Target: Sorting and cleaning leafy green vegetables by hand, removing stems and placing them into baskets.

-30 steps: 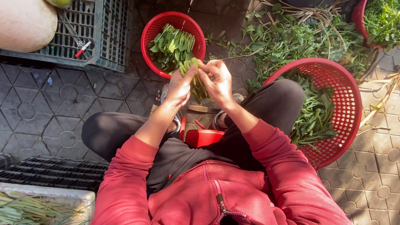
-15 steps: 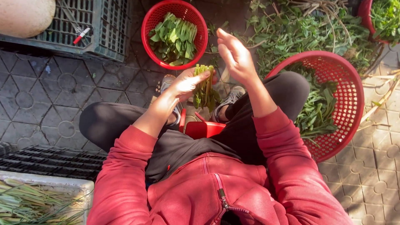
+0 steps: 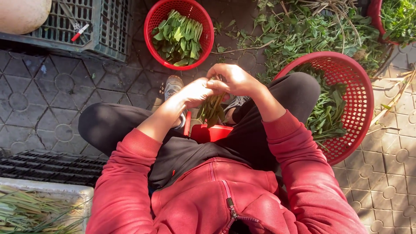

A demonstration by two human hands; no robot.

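Outdoors, I see grey patterned paving (image 3: 47, 99) under everything. My left hand (image 3: 197, 92) and right hand (image 3: 234, 80) meet at centre, fingers curled tight around a bunch of green stems (image 3: 212, 110). At 12 o'clock sits a small red basket (image 3: 208, 30) of leaves; at 3 o'clock a larger red basket (image 3: 359, 104).

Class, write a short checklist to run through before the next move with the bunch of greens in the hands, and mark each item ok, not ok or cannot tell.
1. Both hands on the bunch: left hand and right hand meet on it: ok.
2. Small basket has room: part full: ok.
3. Large basket beside the right knee, holding leaves: ok.
4. Ground between the knees and the small basket free of obstacles: ok.
5. Grip firmness: cannot tell.
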